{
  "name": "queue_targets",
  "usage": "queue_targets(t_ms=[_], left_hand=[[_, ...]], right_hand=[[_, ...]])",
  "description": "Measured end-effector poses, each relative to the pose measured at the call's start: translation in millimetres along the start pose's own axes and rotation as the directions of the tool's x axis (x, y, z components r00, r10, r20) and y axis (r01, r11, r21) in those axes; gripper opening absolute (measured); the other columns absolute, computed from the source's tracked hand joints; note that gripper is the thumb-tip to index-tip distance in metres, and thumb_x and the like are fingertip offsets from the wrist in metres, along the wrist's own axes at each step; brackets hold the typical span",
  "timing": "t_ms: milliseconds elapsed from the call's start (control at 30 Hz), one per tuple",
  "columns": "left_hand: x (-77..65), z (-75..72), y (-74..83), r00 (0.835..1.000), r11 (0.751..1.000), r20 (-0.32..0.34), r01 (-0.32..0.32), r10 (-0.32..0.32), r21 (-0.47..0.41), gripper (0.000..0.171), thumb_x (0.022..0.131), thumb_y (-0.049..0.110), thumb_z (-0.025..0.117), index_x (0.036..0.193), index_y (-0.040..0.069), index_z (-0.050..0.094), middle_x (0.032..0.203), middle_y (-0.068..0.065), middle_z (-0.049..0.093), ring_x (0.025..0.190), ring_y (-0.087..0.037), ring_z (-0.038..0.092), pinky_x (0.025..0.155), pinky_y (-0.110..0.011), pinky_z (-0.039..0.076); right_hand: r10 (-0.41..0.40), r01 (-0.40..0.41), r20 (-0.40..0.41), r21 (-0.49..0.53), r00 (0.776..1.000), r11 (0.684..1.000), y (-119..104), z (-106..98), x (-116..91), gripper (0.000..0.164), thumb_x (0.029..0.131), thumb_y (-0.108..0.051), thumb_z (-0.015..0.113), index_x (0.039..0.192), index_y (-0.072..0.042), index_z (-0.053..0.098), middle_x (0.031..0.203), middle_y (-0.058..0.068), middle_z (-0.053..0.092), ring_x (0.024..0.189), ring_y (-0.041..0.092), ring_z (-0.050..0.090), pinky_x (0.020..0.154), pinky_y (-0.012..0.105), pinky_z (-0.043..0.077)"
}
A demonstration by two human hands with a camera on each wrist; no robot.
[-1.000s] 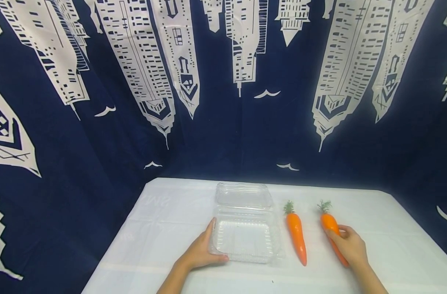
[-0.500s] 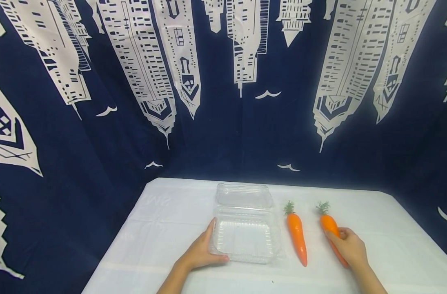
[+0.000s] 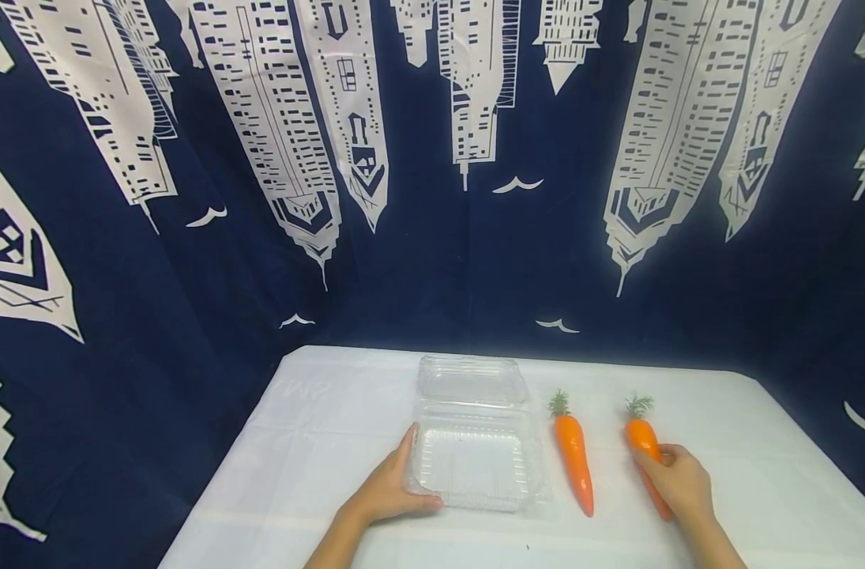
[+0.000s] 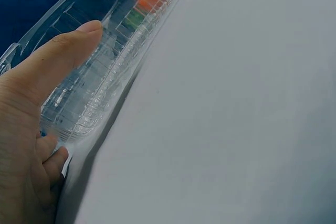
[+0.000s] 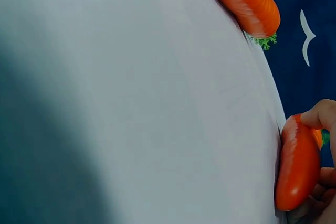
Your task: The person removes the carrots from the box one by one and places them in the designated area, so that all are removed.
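Observation:
A clear plastic hinged container [image 3: 475,466] lies on the table with its lid [image 3: 471,381] folded back, away from the person. At its near left corner, the left hand [image 3: 389,486] holds it. The left wrist view shows the thumb [image 4: 68,51] along the outer wall, with other fingers partly hidden round the corner. To the right, an orange carrot [image 3: 641,435] with a green leafy top points its tip toward the person. The right hand [image 3: 681,478] grips that carrot around its middle, thumb on the left side. In the right wrist view the same carrot [image 5: 299,171] shows its tip end.
Between the container and the right hand lies a second carrot [image 3: 573,462], leaves pointing away. A white cloth covers the table [image 3: 318,442]. Behind it hangs a navy curtain [image 3: 418,276] printed with white buildings and birds.
The held carrot has turned slightly, its leafy end shifting to the right, and the right hand has shifted slightly with it. The left hand, container and second carrot stay put.

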State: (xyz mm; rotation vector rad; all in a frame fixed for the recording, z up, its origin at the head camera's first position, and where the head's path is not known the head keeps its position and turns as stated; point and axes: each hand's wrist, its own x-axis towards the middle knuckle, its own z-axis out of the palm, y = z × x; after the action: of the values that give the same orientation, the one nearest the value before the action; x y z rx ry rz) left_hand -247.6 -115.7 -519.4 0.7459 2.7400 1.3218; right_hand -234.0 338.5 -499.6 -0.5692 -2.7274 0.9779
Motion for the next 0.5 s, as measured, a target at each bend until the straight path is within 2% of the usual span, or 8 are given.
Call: queue_targets(t_ms=[267,500], left_hand=[[-0.6,0.0,-2.0,1.000,1.000,-0.002,0.001,-0.001,0.002,0.127,0.059,0.060,0.077,0.149,0.011,0.004,0.148,-0.020,0.023,0.130,-0.037,0.031,0.101,-0.054,0.031],[-2.1,-4.9,-1.8,1.000,1.000,0.021,0.015,-0.015,-0.006,0.131,0.056,0.059,0.079,0.149,0.009,0.002,0.149,-0.020,0.019,0.132,-0.036,0.027,0.104,-0.053,0.027]], right_hand=[[0.015,-0.013,-0.043,0.035,0.999,0.999,1.1,2.3,1.7,0.074,0.084,-0.049,0.059,0.115,0.017,0.047,0.102,0.035,0.055,0.086,0.040,0.055,0.072,0.048,0.049],[0.061,-0.054,-0.072,0.096,0.996,0.994,-6.9,-0.1,-3.3,0.077,0.087,-0.052,0.053,0.121,0.016,0.045,0.111,0.038,0.047,0.098,0.047,0.048,0.083,0.056,0.042]])
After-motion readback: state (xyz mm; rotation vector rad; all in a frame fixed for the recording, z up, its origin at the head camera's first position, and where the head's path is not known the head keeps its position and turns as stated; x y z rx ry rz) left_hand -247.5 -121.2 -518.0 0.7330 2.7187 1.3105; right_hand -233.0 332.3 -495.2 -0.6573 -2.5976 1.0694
